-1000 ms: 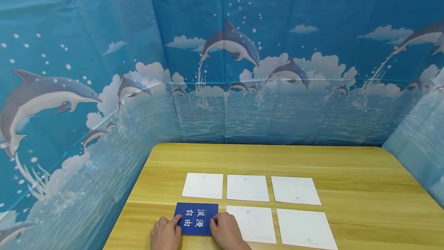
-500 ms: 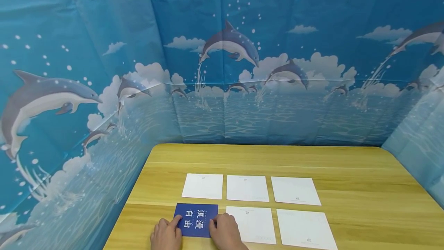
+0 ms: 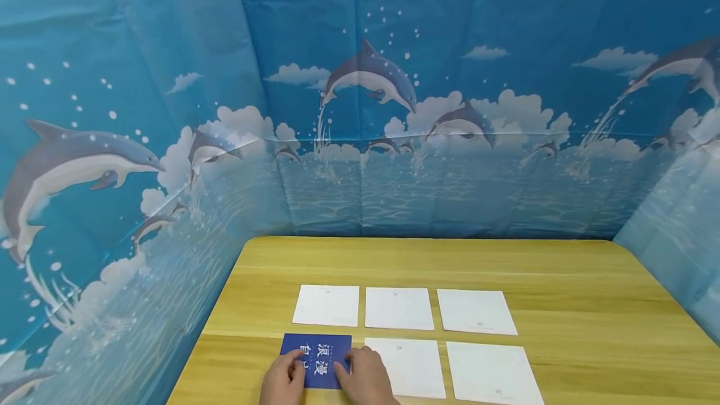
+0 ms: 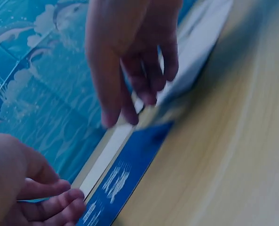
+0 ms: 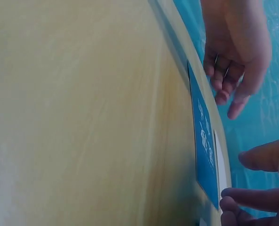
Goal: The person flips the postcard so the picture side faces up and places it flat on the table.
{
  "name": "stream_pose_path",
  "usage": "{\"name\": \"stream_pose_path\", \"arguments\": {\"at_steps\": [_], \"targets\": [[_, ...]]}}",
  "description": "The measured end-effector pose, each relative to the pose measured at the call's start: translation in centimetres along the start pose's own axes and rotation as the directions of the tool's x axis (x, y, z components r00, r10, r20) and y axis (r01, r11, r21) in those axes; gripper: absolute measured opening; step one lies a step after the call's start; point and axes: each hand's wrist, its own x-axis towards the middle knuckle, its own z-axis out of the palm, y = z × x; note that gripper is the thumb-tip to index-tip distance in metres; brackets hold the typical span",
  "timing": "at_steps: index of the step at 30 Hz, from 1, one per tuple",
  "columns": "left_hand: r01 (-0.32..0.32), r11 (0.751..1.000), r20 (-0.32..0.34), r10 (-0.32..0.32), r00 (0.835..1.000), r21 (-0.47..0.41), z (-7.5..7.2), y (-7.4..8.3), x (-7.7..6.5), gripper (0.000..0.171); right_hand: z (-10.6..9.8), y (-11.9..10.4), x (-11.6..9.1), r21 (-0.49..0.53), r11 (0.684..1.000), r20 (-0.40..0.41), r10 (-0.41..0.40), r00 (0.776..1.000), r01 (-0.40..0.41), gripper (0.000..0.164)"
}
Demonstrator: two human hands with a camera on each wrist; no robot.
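Observation:
A blue square card (image 3: 327, 355) with white characters lies flat on the table. My left hand (image 3: 284, 380) is over its left side, hiding some of the characters. In the right wrist view the left hand (image 5: 238, 52) hangs above the tabletop with loosely bent fingers and nothing in them. My right hand (image 3: 367, 375) is at the card's right edge. In the right wrist view the right hand (image 5: 266, 183) has its thumb spread away from the fingers, with nothing between them. Whether its fingertips touch the card cannot be told.
Right of the blue card lie two white cards, one nearer (image 3: 407, 367) and one farther right (image 3: 495, 372). Behind them runs a row of three more: left (image 3: 326, 305), middle (image 3: 399, 309), right (image 3: 476, 312). A dolphin-print curtain (image 3: 450, 192) surrounds the wooden table (image 3: 590, 305).
My left hand has come off the blue card's left edge and moved right over it, its fingers bending. The right hand stays at the right edge, its thumb slightly farther left. The cards lie still.

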Motion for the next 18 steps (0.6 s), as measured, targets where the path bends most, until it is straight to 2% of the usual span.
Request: {"name": "stream_pose_path", "arguments": {"at_steps": [2,5,8,12,18], "targets": [[0.026,0.982,0.012,-0.024,1.000,-0.188,0.6,0.6,-0.5,0.024,-0.3,0.4,0.0,0.012,1.000,-0.015,0.000,1.000,0.000,0.028],[0.025,0.933,0.028,-0.016,0.999,-0.358,1.7,1.4,-1.0,0.027,-1.1,1.3,-0.1,0.044,0.999,-0.059,0.002,0.998,0.001,0.025],[0.013,0.915,0.029,-0.001,1.000,-0.404,2.8,2.2,-1.1,0.029,-2.2,2.4,-0.2,0.052,0.999,-0.119,0.007,0.993,-0.001,0.022],[0.048,0.914,0.063,-0.024,0.998,-0.404,3.8,3.2,-1.1,0.030,-3.8,4.1,-0.3,0.062,0.997,-0.181,0.063,0.981,-0.053,0.020],[0.063,0.897,0.136,-0.004,0.991,-0.438,4.6,4.1,-0.8,0.032,-6.2,6.1,-0.4,0.096,0.981,-0.200,0.186,0.962,-0.170,0.018]]}}
